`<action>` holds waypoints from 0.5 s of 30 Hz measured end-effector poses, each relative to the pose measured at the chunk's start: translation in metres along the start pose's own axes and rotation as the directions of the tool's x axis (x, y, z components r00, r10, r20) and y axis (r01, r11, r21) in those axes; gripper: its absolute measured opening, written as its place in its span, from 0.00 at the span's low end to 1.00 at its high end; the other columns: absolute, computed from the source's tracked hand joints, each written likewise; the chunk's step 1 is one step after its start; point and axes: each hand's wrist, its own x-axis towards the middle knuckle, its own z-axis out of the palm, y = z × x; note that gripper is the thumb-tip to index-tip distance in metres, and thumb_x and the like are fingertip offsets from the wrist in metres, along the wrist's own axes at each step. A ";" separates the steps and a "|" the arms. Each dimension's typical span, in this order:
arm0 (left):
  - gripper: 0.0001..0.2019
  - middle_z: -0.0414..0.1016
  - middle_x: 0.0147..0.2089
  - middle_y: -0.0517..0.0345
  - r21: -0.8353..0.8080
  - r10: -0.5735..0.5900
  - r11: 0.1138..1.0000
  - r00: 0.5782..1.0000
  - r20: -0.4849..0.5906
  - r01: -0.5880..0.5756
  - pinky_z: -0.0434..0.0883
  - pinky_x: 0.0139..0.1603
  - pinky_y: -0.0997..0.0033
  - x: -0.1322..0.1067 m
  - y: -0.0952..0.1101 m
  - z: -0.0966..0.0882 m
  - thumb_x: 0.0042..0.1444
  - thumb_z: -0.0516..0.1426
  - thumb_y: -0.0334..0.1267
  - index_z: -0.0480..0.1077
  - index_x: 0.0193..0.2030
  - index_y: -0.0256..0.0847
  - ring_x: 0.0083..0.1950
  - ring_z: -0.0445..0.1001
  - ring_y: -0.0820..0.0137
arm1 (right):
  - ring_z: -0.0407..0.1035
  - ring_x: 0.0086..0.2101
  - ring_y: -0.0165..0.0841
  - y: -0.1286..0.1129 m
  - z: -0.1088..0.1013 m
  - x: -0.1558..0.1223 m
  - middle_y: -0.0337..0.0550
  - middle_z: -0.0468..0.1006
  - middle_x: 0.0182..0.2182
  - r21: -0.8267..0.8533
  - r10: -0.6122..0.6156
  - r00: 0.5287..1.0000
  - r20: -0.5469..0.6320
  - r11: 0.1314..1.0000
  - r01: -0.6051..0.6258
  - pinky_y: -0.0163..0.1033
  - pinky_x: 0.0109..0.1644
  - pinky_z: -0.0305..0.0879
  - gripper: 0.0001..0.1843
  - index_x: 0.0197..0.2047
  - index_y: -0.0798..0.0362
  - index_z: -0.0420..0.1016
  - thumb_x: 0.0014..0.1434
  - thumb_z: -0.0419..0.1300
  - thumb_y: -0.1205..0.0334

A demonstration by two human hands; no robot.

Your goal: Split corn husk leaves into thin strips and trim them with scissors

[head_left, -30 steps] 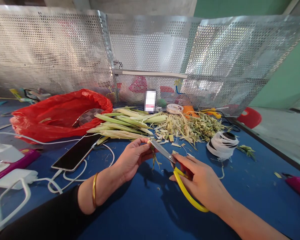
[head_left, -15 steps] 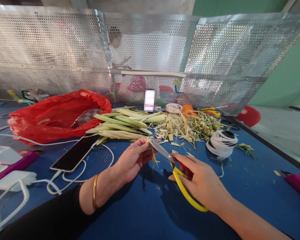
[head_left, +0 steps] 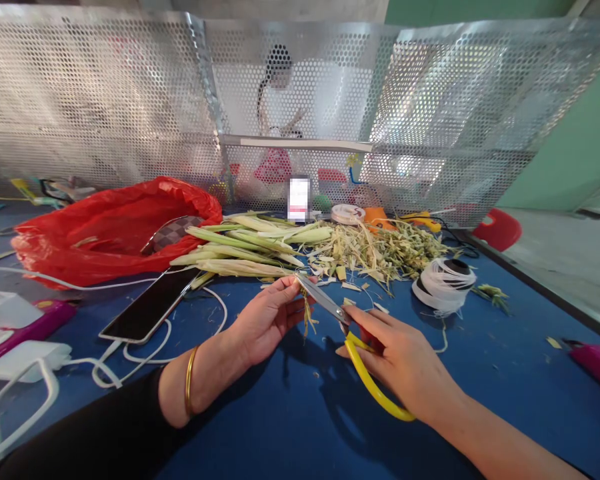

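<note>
My left hand [head_left: 265, 323] pinches a small bunch of dried plant strands [head_left: 308, 317], which hangs down below the fingertips. In my right hand [head_left: 400, 363] are yellow-handled scissors [head_left: 324, 298]. Their blades look closed together, and the tip meets the top of the bunch at my left fingertips. Beyond the hands lies a pile of pale green corn husks [head_left: 245, 247]. To its right is a heap of shredded dry plant pieces [head_left: 375, 252]. A spool of white thread [head_left: 443, 288] stands right of my right hand.
A red plastic bag [head_left: 100, 233] sits at the left, behind a phone [head_left: 147, 310] with a white charging cable [head_left: 167, 353]. A perforated metal screen [head_left: 300, 87] runs along the back. Magenta tools lie at both sides, one of them [head_left: 597, 367] at the right edge.
Both hands and the scissors stay almost exactly where they were. Behind the screen, a person has moved to the right. The view has shifted very slightly.
</note>
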 end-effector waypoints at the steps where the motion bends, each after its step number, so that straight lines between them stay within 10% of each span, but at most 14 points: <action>1: 0.03 0.75 0.37 0.57 0.001 -0.002 1.000 1.000 -0.001 0.002 0.73 0.37 0.77 0.000 0.000 -0.001 0.55 0.59 0.31 0.69 0.37 0.37 0.35 0.76 0.74 | 0.69 0.28 0.32 0.000 0.000 0.000 0.42 0.73 0.33 -0.001 -0.007 1.000 -0.003 1.000 0.007 0.37 0.35 0.73 0.27 0.59 0.51 0.67 0.58 0.61 0.53; 9: 0.04 0.76 0.33 0.59 -0.021 -0.022 1.000 1.000 -0.014 0.022 0.74 0.35 0.78 -0.002 0.002 0.003 0.53 0.61 0.30 0.69 0.33 0.37 0.32 0.77 0.75 | 0.72 0.29 0.35 0.001 0.001 -0.003 0.45 0.76 0.37 -0.043 -0.020 0.999 -0.037 0.999 0.018 0.40 0.35 0.73 0.26 0.58 0.52 0.69 0.56 0.62 0.57; 15: 0.03 0.78 0.39 0.55 0.019 0.013 1.000 0.996 -0.087 -0.011 0.74 0.34 0.79 -0.003 0.005 0.007 0.54 0.60 0.30 0.70 0.35 0.37 0.36 0.79 0.72 | 0.75 0.32 0.35 0.003 -0.001 0.000 0.45 0.77 0.39 0.364 0.195 0.976 -0.098 0.920 -0.147 0.39 0.38 0.73 0.24 0.56 0.49 0.70 0.57 0.60 0.53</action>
